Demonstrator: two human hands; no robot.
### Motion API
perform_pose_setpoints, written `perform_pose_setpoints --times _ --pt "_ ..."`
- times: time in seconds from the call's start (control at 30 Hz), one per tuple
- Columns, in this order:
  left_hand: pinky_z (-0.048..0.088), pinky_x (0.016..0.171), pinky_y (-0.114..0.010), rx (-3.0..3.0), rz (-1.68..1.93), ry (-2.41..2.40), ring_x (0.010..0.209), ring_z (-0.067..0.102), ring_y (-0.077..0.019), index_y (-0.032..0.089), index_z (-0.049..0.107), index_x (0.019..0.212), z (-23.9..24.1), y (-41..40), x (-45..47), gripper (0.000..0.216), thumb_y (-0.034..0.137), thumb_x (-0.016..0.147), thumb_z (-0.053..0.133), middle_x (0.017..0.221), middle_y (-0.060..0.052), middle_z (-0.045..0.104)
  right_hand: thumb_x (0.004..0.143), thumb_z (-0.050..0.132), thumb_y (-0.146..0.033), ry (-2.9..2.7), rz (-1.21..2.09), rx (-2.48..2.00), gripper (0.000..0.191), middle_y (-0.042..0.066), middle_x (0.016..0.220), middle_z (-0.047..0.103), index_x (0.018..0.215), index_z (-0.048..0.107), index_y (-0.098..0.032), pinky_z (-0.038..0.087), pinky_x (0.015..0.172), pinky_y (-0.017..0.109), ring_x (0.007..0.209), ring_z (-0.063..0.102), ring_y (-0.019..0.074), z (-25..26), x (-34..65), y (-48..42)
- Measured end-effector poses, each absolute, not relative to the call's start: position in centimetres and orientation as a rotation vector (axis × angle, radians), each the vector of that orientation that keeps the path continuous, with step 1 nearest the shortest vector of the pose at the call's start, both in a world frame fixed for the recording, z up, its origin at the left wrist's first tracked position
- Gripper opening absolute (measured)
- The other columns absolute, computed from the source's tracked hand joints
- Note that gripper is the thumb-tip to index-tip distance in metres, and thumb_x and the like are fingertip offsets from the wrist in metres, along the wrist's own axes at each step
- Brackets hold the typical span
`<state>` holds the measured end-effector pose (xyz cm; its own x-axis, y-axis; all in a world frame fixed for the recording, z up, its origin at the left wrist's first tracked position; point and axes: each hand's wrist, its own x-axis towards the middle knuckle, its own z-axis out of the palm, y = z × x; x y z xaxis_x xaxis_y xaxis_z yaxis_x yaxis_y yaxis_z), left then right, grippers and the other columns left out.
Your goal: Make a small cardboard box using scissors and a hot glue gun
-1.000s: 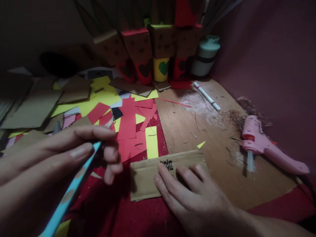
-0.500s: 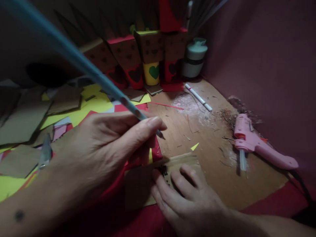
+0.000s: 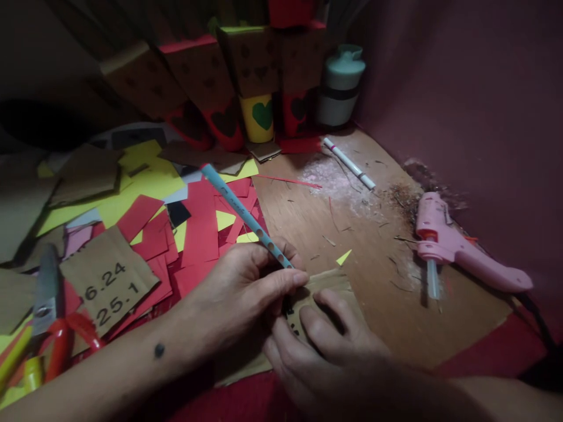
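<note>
A light blue pencil point(image 3: 241, 211) with brown dots is gripped between the thumb and fingers of my left hand point(image 3: 237, 287). Its lower tip is hidden behind my thumb, close over a piece of brown cardboard point(image 3: 336, 282). With curled fingers, my right hand point(image 3: 323, 349) holds that cardboard down at the front of the table. Dark printed marks show on the cardboard between my hands; both hands cover much of the rest.
Scissors point(image 3: 48, 299) and printed cardboard point(image 3: 109, 275) lie left among red paper scraps point(image 3: 200, 228). A pink glue gun point(image 3: 457, 246) and a white marker point(image 3: 349, 164) rest right. Box-headed figures on cups point(image 3: 257, 117) and a lidded jar point(image 3: 341, 88) stand at the back.
My left hand has come down and right with the pencil, from above the cardboard to right beside my right hand. The right hand stays on the cardboard. The view has shifted slightly.
</note>
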<state>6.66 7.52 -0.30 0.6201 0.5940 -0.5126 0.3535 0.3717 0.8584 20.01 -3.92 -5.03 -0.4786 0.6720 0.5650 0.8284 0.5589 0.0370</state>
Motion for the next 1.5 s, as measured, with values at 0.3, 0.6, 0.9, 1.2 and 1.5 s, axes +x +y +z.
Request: perform_pose_setpoints --times 0.3,0.6,0.9,1.2,1.5 --pt "0.037 0.052 -0.025 1.239 0.147 0.984 0.057 0.053 -0.0131 0.017 0.061 0.079 0.1 7.5 7.0 0.021 0.037 0.080 0.067 0.063 0.000 0.059 0.099 0.041 -0.015 -2.301 -0.464 -1.192 0.036 0.002 0.111 0.072 0.105 0.076 -0.019 0.050 0.086 0.044 0.091 0.056 0.0218 -5.2 20.0 -3.8" --pt "0.038 0.053 -0.024 1.273 0.137 0.992 0.058 0.053 -0.0122 0.017 0.060 0.078 0.1 7.8 6.8 0.018 0.034 0.082 0.065 0.064 0.001 0.058 0.099 0.043 -0.015 -2.289 -0.471 -1.209 0.034 0.002 0.112 0.071 0.106 0.075 -0.021 0.050 0.088 0.044 0.092 0.055 0.0216 -5.5 19.9 -3.9" --pt "0.042 0.055 -0.027 1.295 0.146 1.016 0.062 0.057 -0.0155 0.017 0.060 0.079 0.4 7.5 7.1 0.020 0.036 0.082 0.063 0.067 -0.001 0.061 0.098 0.045 -0.017 -2.313 -0.470 -1.210 0.032 0.005 0.116 0.069 0.108 0.075 -0.019 0.049 0.091 0.045 0.097 0.055 0.0234 -5.8 19.9 -4.1" --pt "0.041 0.053 -0.025 1.508 0.162 0.927 0.060 0.054 -0.0134 0.017 0.060 0.073 -0.4 7.8 6.8 0.023 0.034 0.088 0.058 0.066 0.000 0.058 0.099 0.042 -0.018 -2.313 -0.381 -1.230 0.034 0.001 0.108 0.071 0.104 0.076 -0.020 0.051 0.089 0.042 0.102 0.058 0.0253 -5.0 20.0 -3.9" --pt "0.045 0.061 -0.024 1.769 0.276 0.801 0.063 0.054 -0.0107 0.016 0.061 0.072 -0.9 7.6 6.7 0.025 0.026 0.094 0.053 0.070 0.001 0.058 0.098 0.043 -0.015 -2.290 -0.437 -1.221 0.035 0.000 0.099 0.071 0.096 0.077 -0.021 0.049 0.087 0.043 0.102 0.059 0.0254 -5.3 19.8 -3.6"
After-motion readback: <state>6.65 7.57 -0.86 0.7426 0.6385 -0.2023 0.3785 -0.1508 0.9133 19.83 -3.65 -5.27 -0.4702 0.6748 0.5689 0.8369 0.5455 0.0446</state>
